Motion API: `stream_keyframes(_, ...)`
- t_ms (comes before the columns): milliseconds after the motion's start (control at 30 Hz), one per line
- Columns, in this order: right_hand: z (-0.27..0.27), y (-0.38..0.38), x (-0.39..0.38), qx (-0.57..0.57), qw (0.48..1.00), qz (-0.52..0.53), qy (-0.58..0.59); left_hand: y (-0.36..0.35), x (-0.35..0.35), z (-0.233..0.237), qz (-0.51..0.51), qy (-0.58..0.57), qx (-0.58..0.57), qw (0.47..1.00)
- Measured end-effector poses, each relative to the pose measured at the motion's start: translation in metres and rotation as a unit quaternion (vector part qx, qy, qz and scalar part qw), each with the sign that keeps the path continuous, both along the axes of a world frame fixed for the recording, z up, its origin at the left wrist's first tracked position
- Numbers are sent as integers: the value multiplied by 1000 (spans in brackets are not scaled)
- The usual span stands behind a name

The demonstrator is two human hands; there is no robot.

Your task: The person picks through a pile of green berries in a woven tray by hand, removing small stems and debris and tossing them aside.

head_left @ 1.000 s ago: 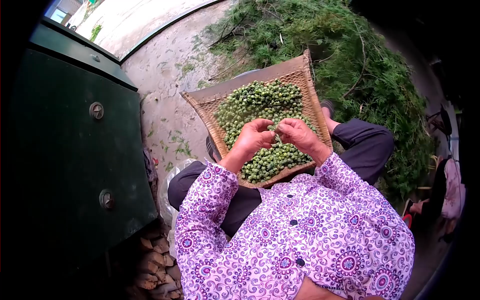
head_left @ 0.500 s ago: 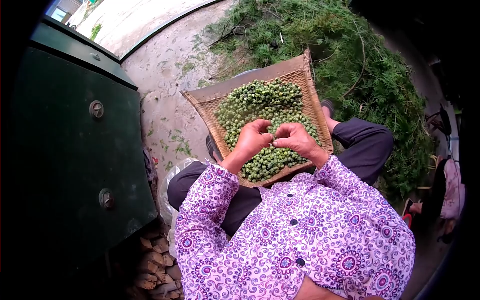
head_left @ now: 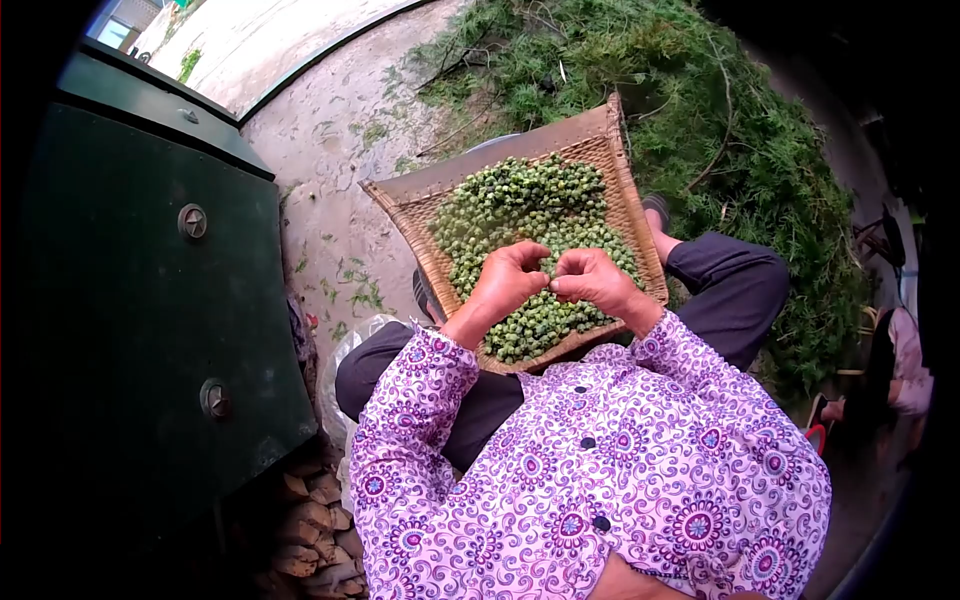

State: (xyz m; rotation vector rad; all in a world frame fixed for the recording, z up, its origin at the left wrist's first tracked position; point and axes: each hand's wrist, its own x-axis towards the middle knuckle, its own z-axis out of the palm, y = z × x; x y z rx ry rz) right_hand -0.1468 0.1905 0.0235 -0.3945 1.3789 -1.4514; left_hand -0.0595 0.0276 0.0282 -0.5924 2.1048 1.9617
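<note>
A woven basket tray [head_left: 640,235] rests across my lap, holding a wide layer of small round green cones [head_left: 540,190]. Over the middle of it, my left hand [head_left: 510,278] is pinched, its fingertips meeting those of the other hand. My right hand [head_left: 592,280] is pinched too, thumb against forefinger. Whatever lies between the fingertips is too small to make out. Green cones lie beneath both hands.
Cut green branches [head_left: 760,190] are heaped beyond the tray and to the right. A dark green metal door [head_left: 150,290] stands at left, with split firewood [head_left: 310,530] below it. A clear plastic bag [head_left: 340,370] is by my left knee. Another person [head_left: 910,370] is at far right.
Both hands have shifted very slightly, their fingertips still together over the tray. The person at far right has moved a little.
</note>
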Motion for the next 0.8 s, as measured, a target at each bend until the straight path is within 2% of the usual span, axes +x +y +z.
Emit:
stream_keyframes(67,3,3,-4,-3,1000,10,-17,1,0,2,-6,-10,-6,1000)
stream_keyframes(133,5,6,-9,-14,985,-52,-161,0,0,5,-10,-21,-12,1000)
stream_keyframes(233,-3,15,-20,-14,983,-51,-176,2,1,5,-6,-32,-32,999)
stream_keyframes(300,-3,15,-18,-3,985,-46,-164,5,4,-3,-26,5,-109,994)
stream_keyframes(367,1,9,-10,51,988,-19,-145,8,5,-6,-27,15,-108,994)
stream_keyframes(500,-2,2,-1,84,991,6,-105,9,6,-1,-52,39,-149,987)
stream_keyframes(533,-1,1,0,88,993,15,-76,8,6,-1,-62,44,-159,984)
stream_keyframes(700,-8,7,-6,51,993,-4,-104,6,8,-2,-84,57,-186,977)
stream_keyframes(767,-3,14,-20,39,992,-47,-106,7,7,12,-161,-20,-254,954)
stream_keyframes(800,-4,20,-33,34,994,-75,-65,6,7,1,-249,-30,-317,915)
